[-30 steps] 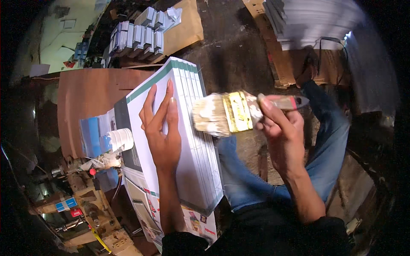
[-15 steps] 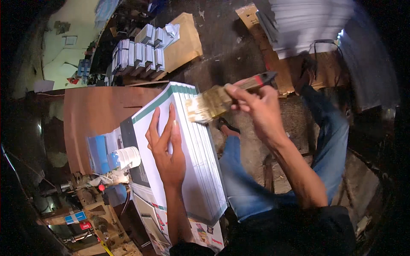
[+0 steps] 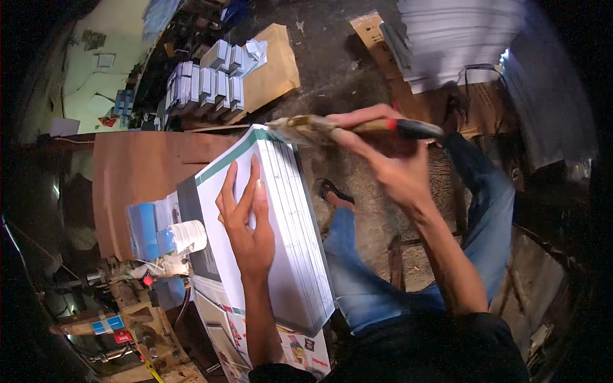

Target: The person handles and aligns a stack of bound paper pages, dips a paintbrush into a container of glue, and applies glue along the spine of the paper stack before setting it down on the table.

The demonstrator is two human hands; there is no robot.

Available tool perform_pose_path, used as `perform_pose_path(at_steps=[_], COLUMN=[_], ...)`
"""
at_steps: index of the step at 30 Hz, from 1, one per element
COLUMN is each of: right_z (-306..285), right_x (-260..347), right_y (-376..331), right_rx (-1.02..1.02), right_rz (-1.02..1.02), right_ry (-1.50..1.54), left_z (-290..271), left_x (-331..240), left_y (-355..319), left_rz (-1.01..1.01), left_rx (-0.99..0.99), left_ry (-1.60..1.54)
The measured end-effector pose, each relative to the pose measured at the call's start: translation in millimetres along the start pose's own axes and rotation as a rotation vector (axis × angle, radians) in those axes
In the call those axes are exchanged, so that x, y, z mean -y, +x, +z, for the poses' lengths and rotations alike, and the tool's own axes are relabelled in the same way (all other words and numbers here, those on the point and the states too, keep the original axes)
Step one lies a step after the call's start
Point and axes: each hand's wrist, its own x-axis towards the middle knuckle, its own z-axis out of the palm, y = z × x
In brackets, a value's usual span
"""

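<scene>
A thick stack of white books or booklets with green-banded covers [image 3: 290, 236] lies at the middle, its layered edge facing right. My left hand [image 3: 249, 233] rests on the top cover, fingers stretched toward the far end and a little apart. In my right hand [image 3: 396, 169] is a wide paintbrush [image 3: 418, 129] with a red band and black handle end. Its bristles, smeared by motion, are at the far corner of the stack's layered edge. Whether they touch it I cannot tell.
Bundled small stacks [image 3: 207, 80] stand on brown paper [image 3: 278, 64] at the far left. A white ribbed cylinder [image 3: 189, 236] and worn machinery [image 3: 137, 319] are left of the books. Large paper piles [image 3: 453, 38] stand at the far right. A brown board [image 3: 137, 185] lies left.
The brush has moved away from me along the layered edge to its far corner, and its handle has swung to point right. My left hand stays on the top cover.
</scene>
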Motion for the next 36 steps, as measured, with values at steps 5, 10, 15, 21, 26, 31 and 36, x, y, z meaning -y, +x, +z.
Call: perform_pose_path(at_steps=[5, 10, 15, 21, 26, 31, 36], right_z=[0, 4, 3, -19, 14, -14, -10], right_x=[3, 7, 7, 40, -5, 30, 22], right_y=[-42, -13, -64, -67, -24, -95, -32], right_rx=[0.278, 0.006, 0.249, 0.2, 0.078, 0.448, 0.062], right_rz=[0.028, -0.124, 0.03, -0.037, -0.031, 0.177, -0.03], right_ry=[-0.046, 0.037, -0.109, -0.134, -0.044, 0.0, -0.001], left_z=[-5, -4, -1, -4, -2, -5, 2], left_x=[2, 4, -2, 7, 1, 4, -2], left_y=[-3, -3, 0, -4, 1, -4, -1], left_rz=[-0.022, 0.003, -0.042, 0.018, 0.005, 0.007, -0.009], left_rx=[0.011, 0.005, 0.025, -0.002, 0.015, 0.009, 0.021], left_ry=[0.054, -0.003, -0.003, -0.013, -0.006, -0.01, -0.025])
